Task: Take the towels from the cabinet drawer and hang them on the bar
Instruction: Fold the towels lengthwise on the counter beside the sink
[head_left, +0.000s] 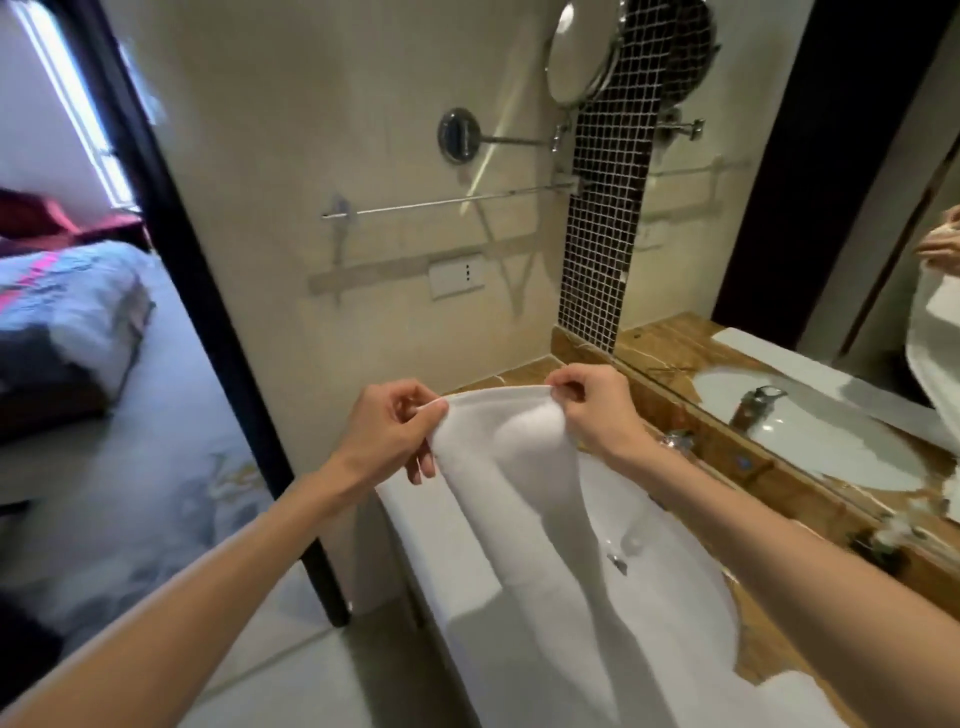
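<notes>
White cloth, a single towel (498, 467), hangs below and in front of the bar (452, 201), pinched along its top hem by both hands. One end of the hem is nipped between the thumb and fingers of the left hand (387, 431), the other end the same way by the right hand (597, 410). The two hands are close together, so the hem bows up between them and the rest falls in long folds toward the sink (649, 519), which lies under and to the right of the bar. The bar itself is bare: a thin metal rod on the cream wall, running nearly level, its right end at the dark mosaic strip (602, 208). From the hands it lies up and forward, with its middle a little left of the gap between them. The hem runs roughly parallel to the bar's long axis, so the coming move looks to me like a lift and a forward reach, not a turn. The left hand is beneath the bar's span and the right beneath its right end; neither seems clearly nearer. No drawer or other towels are in view.
</notes>
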